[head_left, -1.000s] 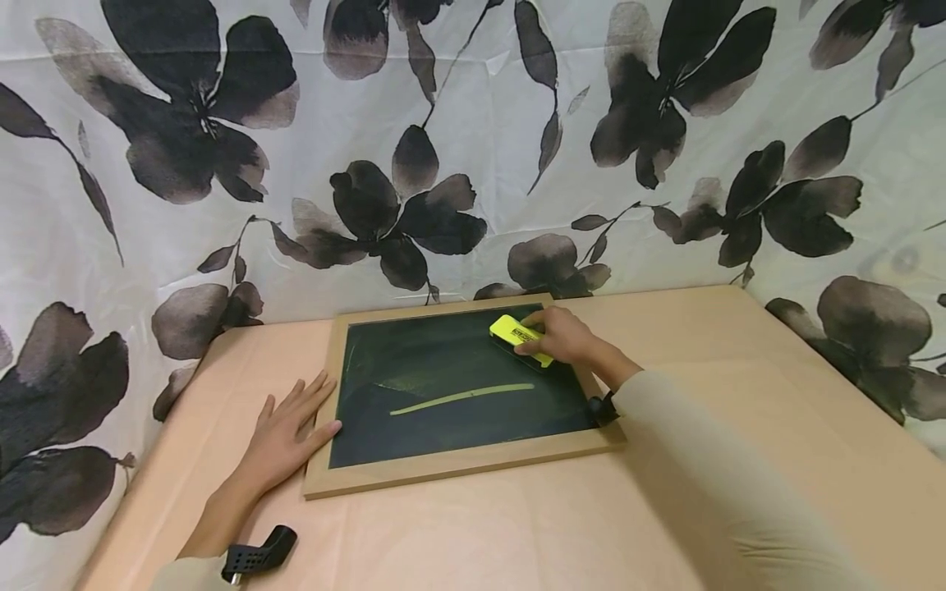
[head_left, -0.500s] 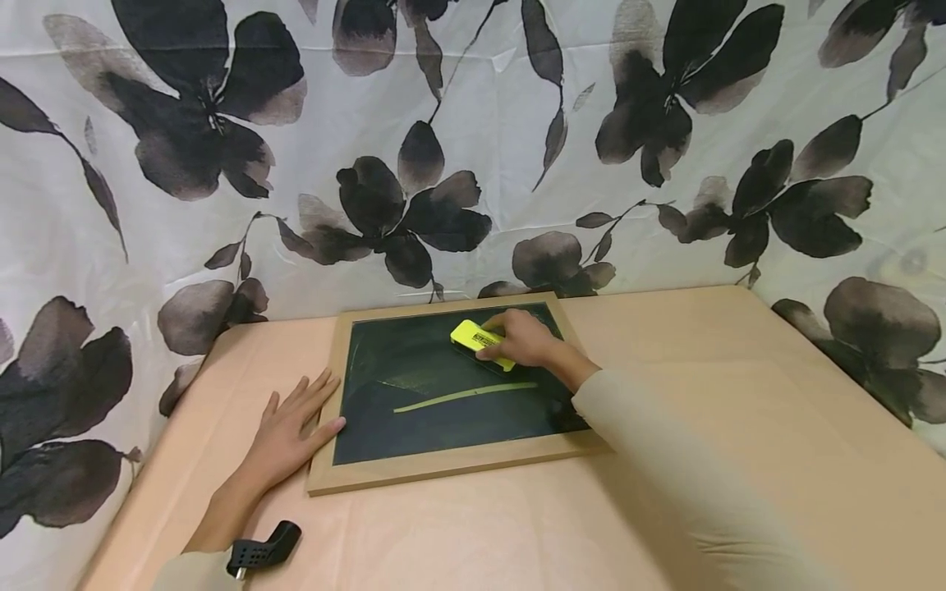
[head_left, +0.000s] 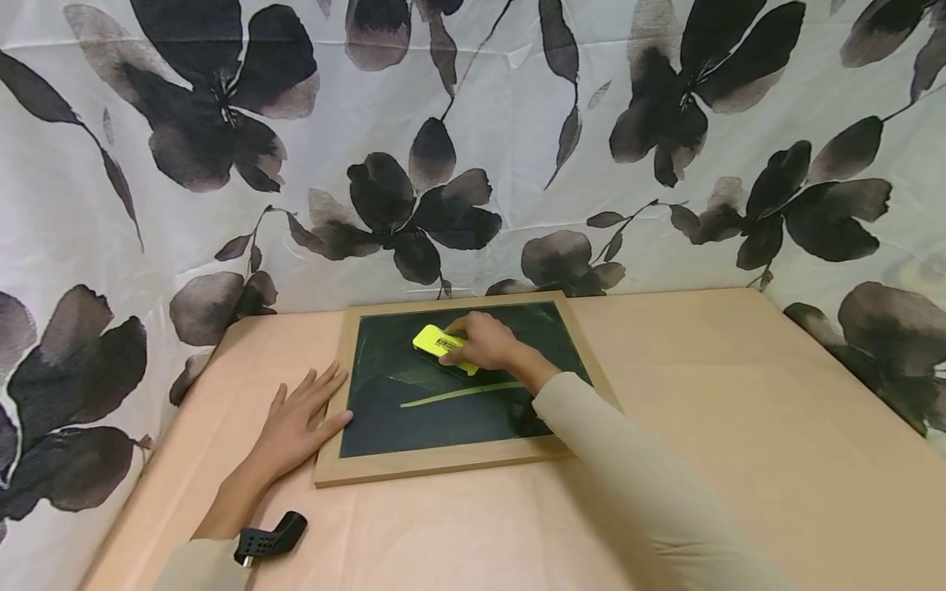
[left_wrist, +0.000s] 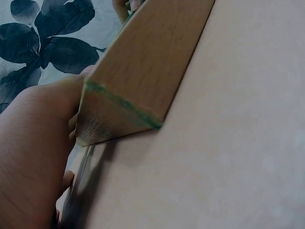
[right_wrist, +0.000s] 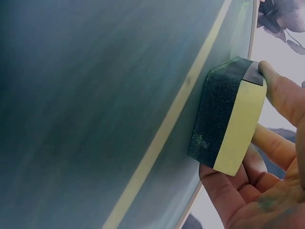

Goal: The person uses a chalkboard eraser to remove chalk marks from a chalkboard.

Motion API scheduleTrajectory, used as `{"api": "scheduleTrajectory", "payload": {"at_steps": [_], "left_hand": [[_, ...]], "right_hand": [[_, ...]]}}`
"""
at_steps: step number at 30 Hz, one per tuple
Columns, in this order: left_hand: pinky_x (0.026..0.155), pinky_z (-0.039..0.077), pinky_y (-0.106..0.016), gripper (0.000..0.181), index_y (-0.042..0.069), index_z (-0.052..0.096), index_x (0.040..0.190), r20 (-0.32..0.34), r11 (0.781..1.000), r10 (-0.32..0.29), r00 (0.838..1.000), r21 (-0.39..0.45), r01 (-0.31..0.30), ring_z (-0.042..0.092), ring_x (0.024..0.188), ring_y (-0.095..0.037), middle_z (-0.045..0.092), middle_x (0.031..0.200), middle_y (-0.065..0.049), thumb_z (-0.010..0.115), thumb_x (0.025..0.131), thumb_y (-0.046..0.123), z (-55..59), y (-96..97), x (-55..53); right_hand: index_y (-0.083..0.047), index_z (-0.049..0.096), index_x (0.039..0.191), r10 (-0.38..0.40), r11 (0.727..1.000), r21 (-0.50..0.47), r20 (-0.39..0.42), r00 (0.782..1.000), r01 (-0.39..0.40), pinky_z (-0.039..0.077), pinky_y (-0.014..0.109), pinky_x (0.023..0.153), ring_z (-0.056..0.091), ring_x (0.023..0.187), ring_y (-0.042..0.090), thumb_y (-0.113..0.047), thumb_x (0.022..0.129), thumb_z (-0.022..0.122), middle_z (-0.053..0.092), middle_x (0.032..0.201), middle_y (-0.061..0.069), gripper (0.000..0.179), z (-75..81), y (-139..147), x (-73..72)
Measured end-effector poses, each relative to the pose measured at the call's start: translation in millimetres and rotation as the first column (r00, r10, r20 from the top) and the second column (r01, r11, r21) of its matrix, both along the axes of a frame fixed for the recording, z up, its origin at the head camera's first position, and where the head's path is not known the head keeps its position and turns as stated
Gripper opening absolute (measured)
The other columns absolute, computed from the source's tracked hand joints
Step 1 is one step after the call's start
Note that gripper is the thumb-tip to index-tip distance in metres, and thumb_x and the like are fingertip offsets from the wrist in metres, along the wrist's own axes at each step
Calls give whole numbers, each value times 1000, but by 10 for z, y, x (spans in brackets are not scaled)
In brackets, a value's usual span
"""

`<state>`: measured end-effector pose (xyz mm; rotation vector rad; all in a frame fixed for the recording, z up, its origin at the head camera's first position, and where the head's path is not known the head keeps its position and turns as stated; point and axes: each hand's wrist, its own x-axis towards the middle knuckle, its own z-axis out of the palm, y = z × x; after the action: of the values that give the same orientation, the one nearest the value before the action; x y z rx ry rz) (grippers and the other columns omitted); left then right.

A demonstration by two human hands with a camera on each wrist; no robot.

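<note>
A chalkboard (head_left: 384, 431) in a light wooden frame lies on the table, with one yellow chalk line (head_left: 443, 396) across it and a faint smear above that line. My right hand (head_left: 488, 341) grips a yellow chalkboard eraser (head_left: 436, 338) by its sides, over the upper middle of the board. In the right wrist view the dark felt of the eraser (right_wrist: 217, 109) faces the board beside the chalk line (right_wrist: 162, 129). My left hand (head_left: 296, 427) lies with fingers spread at the frame's left side, thumb on the frame. The left wrist view shows the wooden frame's corner (left_wrist: 119, 100) beside that hand.
The table (head_left: 709, 394) has a pale peach cover and extends to the right of the board. Behind it hangs a white curtain (head_left: 510, 139) with dark flowers. A black wrist device (head_left: 269, 538) sits on the left wrist.
My right hand has swept the eraser leftward across the upper board, from near its right edge to the middle. The left hand has stayed at the frame, while the whole view has shifted slightly.
</note>
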<state>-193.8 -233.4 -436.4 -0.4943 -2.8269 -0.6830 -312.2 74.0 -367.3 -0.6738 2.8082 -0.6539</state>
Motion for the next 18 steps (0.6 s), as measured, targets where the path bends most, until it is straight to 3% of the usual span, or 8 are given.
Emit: {"api": "scheduleTrajectory", "payload": {"at_steps": [10,18], "left_hand": [[106,2,-68,69,12,39,147,-3,1000,25,1000,3,-25,21,140,-42,28,154,-11,60,91,45,-19,40,8],[106,3,-68,69,13,40,147,-15,999,33,999,5,-33,21,139,-42,29,154,-11,61,90,45,-40,70,-19]], "right_hand": [[-16,60,132,126,990,64,-37,991,-123,45,33,80,52,99,17,-43,83,73,59,123,3,57,5,-357,55],[-18,60,132,159,982,109,-49,986,-153,46,32,75,51,98,16,-43,82,73,58,121,3,57,34,-435,66]]}}
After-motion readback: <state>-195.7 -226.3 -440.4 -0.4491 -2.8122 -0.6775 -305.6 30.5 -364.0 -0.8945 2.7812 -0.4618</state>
